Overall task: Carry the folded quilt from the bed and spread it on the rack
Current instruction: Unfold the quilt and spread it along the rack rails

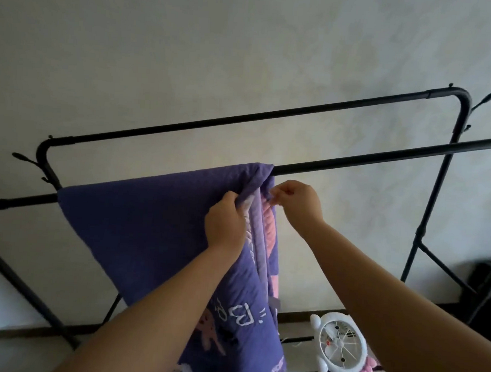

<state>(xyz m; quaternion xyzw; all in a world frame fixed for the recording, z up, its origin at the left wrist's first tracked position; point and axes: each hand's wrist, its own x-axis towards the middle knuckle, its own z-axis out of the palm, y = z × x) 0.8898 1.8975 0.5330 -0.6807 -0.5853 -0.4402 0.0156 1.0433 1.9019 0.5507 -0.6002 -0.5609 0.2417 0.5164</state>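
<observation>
A purple quilt point(140, 225) with pink patches and white lettering hangs, still folded in layers, over the near bar of a black metal rack point(382, 157). It covers the bar's left half. My left hand point(225, 221) grips the outer purple layer at the quilt's right edge, just below the bar. My right hand point(297, 205) pinches an inner layer of the same edge, a little to the right. The rack's far bar point(242, 118) is bare.
A pale wall stands right behind the rack. A small white cartoon-shaped fan point(341, 344) rests on the rack's lower rails at the bottom right. Something dark point(486, 281) sits on the floor at the far right. Side hooks stick out from the rack's corners.
</observation>
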